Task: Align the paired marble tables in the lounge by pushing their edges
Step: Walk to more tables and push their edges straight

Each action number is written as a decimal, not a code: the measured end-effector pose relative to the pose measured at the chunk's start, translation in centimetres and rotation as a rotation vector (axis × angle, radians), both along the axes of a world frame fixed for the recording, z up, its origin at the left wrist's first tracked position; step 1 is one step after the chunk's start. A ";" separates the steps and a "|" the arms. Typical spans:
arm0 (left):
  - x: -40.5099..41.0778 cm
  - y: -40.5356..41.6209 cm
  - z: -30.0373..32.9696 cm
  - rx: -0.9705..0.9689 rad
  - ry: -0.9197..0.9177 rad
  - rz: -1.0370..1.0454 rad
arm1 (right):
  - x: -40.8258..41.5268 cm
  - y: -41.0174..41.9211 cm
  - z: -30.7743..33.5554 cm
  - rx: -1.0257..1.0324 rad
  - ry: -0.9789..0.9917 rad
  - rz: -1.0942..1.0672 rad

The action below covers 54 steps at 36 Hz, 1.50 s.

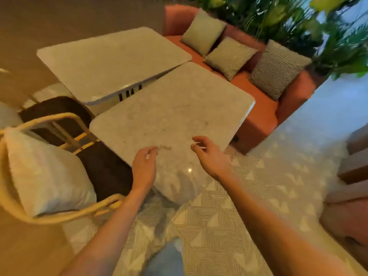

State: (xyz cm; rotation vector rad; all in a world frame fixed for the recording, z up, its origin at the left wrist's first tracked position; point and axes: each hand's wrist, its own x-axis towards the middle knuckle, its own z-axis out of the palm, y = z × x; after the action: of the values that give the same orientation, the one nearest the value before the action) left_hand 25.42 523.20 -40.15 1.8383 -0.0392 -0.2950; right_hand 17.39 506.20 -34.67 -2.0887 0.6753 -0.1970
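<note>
1. Two pale, rounded-corner square marble tabletops fill the middle of the frame. The nearer marble table sits at centre; the farther marble table lies toward the upper left.
2. The two tops are not parallel. They nearly meet at the upper centre of the frame, and a wedge-shaped gap opens between them toward the left, where a slatted pale base shows.
3. The left hand hovers at lower centre, over the near corner of the nearer table, fingers loosely curled and holding nothing; whether it touches the marble cannot be told through the blur.
4. The right hand hangs just right of it above the same table's near edge, fingers half open, thumb apart, gripping nothing.
5. An orange upholstered bench sofa runs along the far side of the tables at upper right, carrying three grey-beige cushions.
6. A cream rattan-frame chair with a white cushion stands at lower left, beside the nearer table.
7. A grey rug with a triangle pattern covers the floor at the bottom; green leafy plants fill the upper right corner.
</note>
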 end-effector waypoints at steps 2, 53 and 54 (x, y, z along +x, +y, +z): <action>-0.9 -1.6 -2.9 0.080 -0.002 0.009 | 1.1 -1.7 -2.5 -0.061 0.078 0.113; -5.8 -15.2 -21.1 1.183 -0.284 0.255 | 5.8 -13.3 -25.6 -0.944 -0.120 1.000; -5.6 -14.9 -21.2 1.187 -0.290 0.250 | 5.9 -13.1 -25.6 -0.940 -0.123 0.996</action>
State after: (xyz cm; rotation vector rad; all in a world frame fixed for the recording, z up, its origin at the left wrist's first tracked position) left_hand 19.85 508.28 -61.32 3.0134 0.2079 0.1963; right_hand 23.33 493.08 -60.29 -2.9836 -0.7304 -0.0630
